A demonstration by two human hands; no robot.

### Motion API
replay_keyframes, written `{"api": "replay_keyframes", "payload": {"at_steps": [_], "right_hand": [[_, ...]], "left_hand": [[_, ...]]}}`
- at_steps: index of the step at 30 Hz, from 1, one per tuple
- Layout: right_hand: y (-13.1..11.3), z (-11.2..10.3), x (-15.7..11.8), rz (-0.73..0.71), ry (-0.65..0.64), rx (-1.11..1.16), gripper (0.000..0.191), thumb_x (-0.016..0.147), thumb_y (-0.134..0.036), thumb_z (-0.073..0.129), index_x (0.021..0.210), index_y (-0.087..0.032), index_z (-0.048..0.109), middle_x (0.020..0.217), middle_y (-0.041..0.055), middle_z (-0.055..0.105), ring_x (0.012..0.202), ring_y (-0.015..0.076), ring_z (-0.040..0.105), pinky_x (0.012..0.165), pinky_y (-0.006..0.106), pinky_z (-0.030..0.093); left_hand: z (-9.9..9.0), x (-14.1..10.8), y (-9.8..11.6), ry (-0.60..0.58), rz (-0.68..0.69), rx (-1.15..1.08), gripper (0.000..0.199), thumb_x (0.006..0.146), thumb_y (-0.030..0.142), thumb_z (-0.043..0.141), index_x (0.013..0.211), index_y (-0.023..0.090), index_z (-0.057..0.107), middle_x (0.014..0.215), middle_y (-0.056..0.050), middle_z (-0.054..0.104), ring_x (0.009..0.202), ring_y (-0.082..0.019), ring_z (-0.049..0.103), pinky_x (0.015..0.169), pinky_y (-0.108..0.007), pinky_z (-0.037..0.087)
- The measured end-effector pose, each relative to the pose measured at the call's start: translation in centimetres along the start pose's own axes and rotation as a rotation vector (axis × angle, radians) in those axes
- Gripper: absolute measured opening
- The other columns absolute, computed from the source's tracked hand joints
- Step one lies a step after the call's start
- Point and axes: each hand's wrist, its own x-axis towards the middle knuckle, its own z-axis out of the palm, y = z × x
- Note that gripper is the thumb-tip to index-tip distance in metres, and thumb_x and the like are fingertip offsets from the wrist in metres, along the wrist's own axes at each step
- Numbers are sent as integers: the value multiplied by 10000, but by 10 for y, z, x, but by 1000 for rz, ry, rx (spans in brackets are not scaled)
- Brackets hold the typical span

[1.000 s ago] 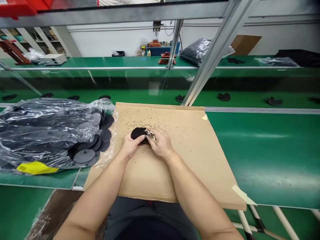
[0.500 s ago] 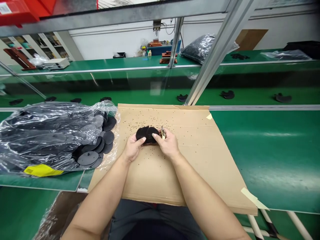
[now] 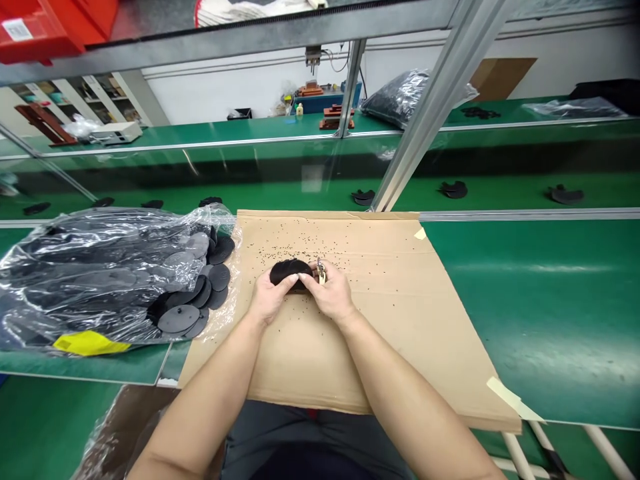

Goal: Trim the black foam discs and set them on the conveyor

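Note:
Over the cardboard sheet [image 3: 400, 333], a stack of thin black round discs [image 3: 290, 269] is gripped between both hands. My left hand [image 3: 267, 293] is closed on the stack's left end, thumb on the near side. On the right end my right hand [image 3: 330, 290] is closed too, its thumb tip close to the left one. A small metal tool with a pale yellowish handle [image 3: 321, 272] is tucked in the fingers of my right hand; its exact kind cannot be made out. Tiny dark bits [image 3: 280, 252] lie scattered on the cardboard, mostly beyond the discs.
At left lies a clear plastic bag [image 3: 100, 247] of black discs, some spilling out at its mouth [image 3: 180, 319]. Black pieces [image 3: 454, 190] sit spaced along the green belt [image 3: 270, 197] behind. A slanted metal post [image 3: 430, 113] rises beyond the cardboard; a red bin [image 3: 45, 30] is upper left.
The two fanned groups of discs have come together into one overlapping stack. My thumbs have moved closer together at its near edge. The camera view has shifted slightly.

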Motion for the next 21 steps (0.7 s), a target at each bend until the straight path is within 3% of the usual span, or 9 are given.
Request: {"api": "replay_keyframes", "payload": {"at_steps": [3,6,13,17,21], "right_hand": [[-1,-4,1,16,-117,61,308,767,-432,663,944,-180,652,768,11,636,682,162,570,657,276,449],[-2,-7,0,23,-206,105,335,753,-482,685,875,-172,653,723,4,621,647,151,546,604,258,427],[-7,-1,-3,5,-151,136,335,711,-484,726,758,-177,602,598,-34,519,541,114,435,511,236,347],[-1,3,-3,17,-107,188,362,687,-499,738,713,-182,564,578,-42,488,530,111,418,502,237,338],[-1,8,-5,12,-34,99,377,703,-512,720,663,-182,542,585,-27,517,544,123,451,514,248,364]], "left_hand": [[-1,0,2,3,-17,-38,350,676,283,793,976,136,689,1022,-89,691,960,-218,640,934,-381,488],[-3,-1,5,-37,-63,-54,324,651,294,811,895,119,687,944,-90,699,899,-216,648,889,-378,503],[-6,0,6,-50,-109,-51,314,595,285,846,781,110,663,835,-80,694,805,-190,642,822,-344,509],[-4,0,6,-68,-117,-69,326,603,285,843,804,105,659,845,-81,688,809,-190,638,821,-341,504],[-5,1,6,-89,-141,-113,349,627,282,833,861,109,641,901,-87,673,861,-195,630,827,-326,502]]}}
